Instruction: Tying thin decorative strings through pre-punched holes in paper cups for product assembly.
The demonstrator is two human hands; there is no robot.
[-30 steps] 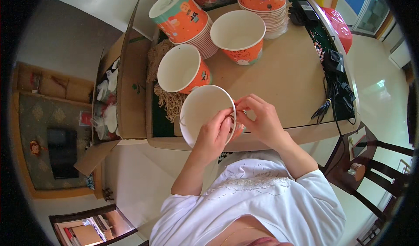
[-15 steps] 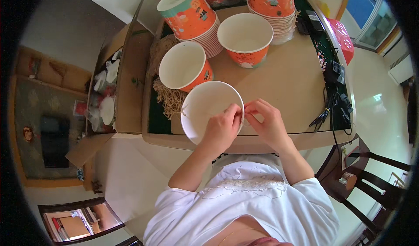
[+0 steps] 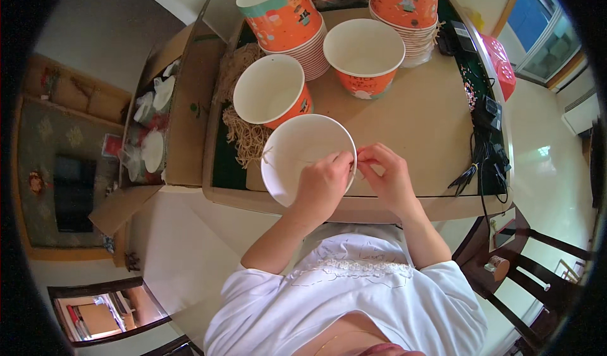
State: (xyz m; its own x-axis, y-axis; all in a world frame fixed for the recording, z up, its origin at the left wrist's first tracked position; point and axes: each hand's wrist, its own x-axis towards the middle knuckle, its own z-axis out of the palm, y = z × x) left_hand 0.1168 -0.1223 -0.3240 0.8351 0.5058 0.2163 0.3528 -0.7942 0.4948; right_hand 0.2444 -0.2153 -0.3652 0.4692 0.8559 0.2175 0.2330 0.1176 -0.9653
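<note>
A white-lined paper bucket (image 3: pixel 294 157) is tilted toward me at the table's near edge. My left hand (image 3: pixel 325 179) reaches inside it, with its fingers closed in a pinch at the right rim. Just outside that rim, my right hand (image 3: pixel 387 169) pinches what looks like a thin, light cord, mostly hidden by the fingers. A short piece of cord also shows at the bucket's left rim. Behind stand two more open orange paper buckets, one at the left (image 3: pixel 270 90) and one farther right (image 3: pixel 365 59). Tan cords (image 3: pixel 246 138) lie in a bundle beside the left one.
Upside-down stacks of orange buckets stand at the back left (image 3: pixel 284 18) and back right (image 3: pixel 404 8). An open cardboard box (image 3: pixel 190 116) with white and red items adjoins the table's left side. Black cables and adapters (image 3: pixel 487 147) lie along the right edge; a dark chair (image 3: pixel 537 267) stands beyond.
The view has shifted slightly. Both hands stay at the bucket's right rim, with small finger movements; the light loop by my right fingertips shows less now.
</note>
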